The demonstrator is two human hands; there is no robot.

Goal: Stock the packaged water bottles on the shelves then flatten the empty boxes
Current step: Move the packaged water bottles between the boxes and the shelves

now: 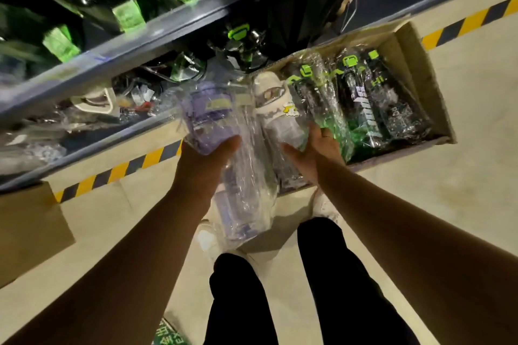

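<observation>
Gripping a purple bottle (208,117) in clear wrap, left hand (206,161) closed around its lower end, bottle raised in front of the lower shelf (92,137). Closed likewise, right hand (314,154) around the base of a white bottle (276,109), also wrapped, tilted over the near end of the cardboard box (420,70). Lying inside that box, black and green bottles (361,103) side by side, still packaged. Crowded already on the shelves, dark bottles with green tags (127,12). Running along the floor, yellow-black tape (134,165) beside the shelving.
</observation>
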